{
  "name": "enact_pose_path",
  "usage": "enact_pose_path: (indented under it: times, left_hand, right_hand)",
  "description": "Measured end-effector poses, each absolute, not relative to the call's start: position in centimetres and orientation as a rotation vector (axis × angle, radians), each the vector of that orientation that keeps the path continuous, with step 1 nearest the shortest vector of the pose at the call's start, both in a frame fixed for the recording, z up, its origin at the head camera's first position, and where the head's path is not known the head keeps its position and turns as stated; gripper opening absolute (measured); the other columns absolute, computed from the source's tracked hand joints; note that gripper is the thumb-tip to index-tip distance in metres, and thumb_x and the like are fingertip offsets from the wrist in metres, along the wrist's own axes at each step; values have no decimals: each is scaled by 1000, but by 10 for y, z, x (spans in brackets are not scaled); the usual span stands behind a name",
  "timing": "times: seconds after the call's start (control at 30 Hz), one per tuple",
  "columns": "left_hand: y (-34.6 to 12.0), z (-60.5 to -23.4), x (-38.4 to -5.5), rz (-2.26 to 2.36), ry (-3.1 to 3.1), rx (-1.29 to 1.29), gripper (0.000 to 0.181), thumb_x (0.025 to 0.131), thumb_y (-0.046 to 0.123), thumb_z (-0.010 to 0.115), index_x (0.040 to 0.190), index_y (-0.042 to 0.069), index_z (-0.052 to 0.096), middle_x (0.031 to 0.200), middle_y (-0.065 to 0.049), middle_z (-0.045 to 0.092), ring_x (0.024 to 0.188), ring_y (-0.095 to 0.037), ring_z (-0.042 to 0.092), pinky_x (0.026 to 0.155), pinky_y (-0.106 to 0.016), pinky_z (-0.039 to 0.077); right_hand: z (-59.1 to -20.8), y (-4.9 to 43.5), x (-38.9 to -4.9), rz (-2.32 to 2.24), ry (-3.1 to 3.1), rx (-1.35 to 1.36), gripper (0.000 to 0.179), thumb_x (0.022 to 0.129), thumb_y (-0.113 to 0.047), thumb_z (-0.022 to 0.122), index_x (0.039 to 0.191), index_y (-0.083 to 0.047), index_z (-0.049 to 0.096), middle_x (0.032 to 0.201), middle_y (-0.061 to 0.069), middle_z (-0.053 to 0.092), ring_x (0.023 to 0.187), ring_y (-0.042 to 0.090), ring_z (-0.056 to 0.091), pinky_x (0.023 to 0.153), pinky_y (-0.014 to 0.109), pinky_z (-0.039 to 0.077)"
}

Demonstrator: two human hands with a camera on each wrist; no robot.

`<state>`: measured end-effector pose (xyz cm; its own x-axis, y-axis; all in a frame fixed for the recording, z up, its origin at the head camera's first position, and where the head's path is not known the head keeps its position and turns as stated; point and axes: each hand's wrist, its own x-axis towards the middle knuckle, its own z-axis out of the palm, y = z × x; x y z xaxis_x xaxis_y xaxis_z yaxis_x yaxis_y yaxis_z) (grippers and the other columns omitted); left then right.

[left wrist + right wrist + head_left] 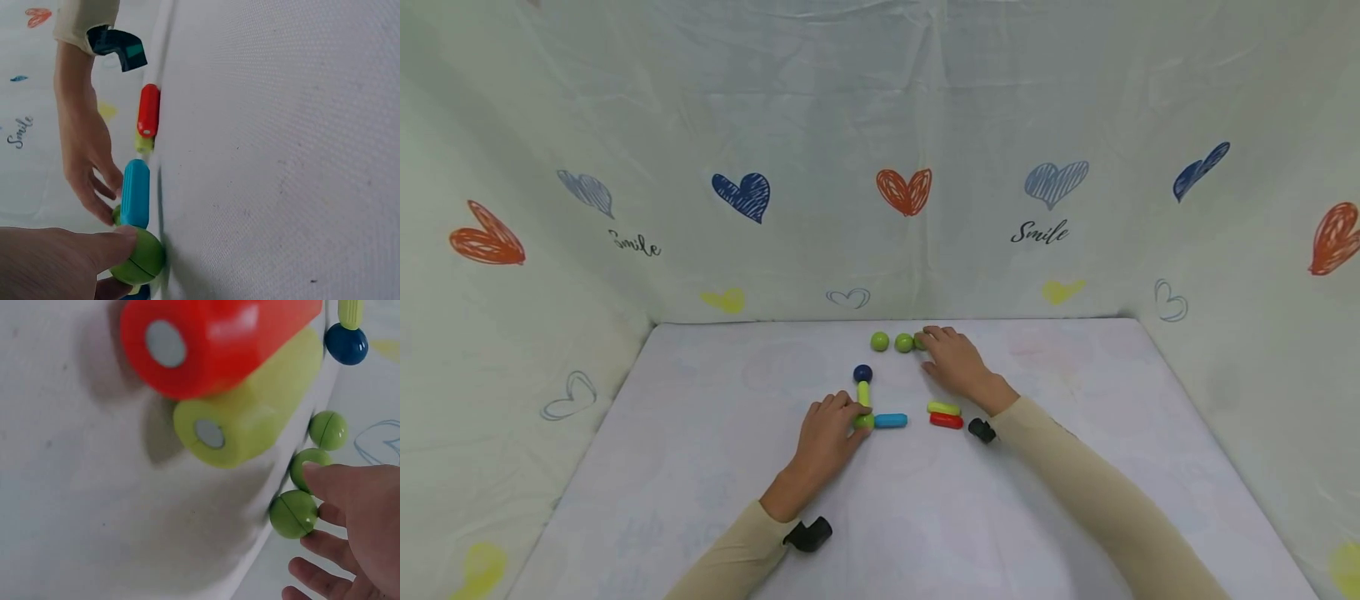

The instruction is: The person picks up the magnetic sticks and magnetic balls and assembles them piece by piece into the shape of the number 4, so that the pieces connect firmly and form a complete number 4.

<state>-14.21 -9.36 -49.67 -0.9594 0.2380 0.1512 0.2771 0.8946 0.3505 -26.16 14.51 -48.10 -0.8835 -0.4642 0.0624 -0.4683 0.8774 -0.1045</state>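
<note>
My left hand (829, 433) pinches a green ball (145, 257) between thumb and fingers. From that ball a light blue rod (891, 421) extends to the right, and a yellow-green rod (863, 393) runs away from me to a dark blue ball (862, 373). Toward the back of the table, my right hand (957, 360) reaches over the rightmost of three loose green balls. In the right wrist view its fingers are spread, the fingertips right at the nearest green ball (294, 514) and the thumb overlapping the middle green ball (302, 476).
A red rod (947, 422) and another yellow-green rod (943, 408) lie side by side below the right hand, with pale discs in their ends. The leftmost loose ball (880, 341) sits near the table's back edge. A sheet printed with hearts hangs behind the white table (715, 375).
</note>
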Motion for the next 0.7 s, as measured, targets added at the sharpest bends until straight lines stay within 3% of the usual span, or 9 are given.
enact_pose_path:
  times: [0.4, 0.7]
  left_hand:
    - [-95, -499, -142, -573, -2941, -403, 31, 86, 21, 90, 115, 14, 82, 95, 1, 63, 90, -17, 57, 84, -38, 48]
    - [-95, -501, -142, -598, -2937, -385, 31, 86, 21, 91, 115, 14, 82, 95, 0, 63, 90, -17, 58, 84, -38, 48]
  right_hand:
    - [-483, 145, -265, 147, -2955, 723, 30, 95, -7, 78, 125, -2, 75, 118, 14, 75, 105, 33, 68, 92, 45, 58]
    - [-484, 155, -258, 216, -3006, 626, 33, 94, -7, 78, 127, -3, 75, 117, 14, 74, 107, 33, 67, 95, 48, 56]
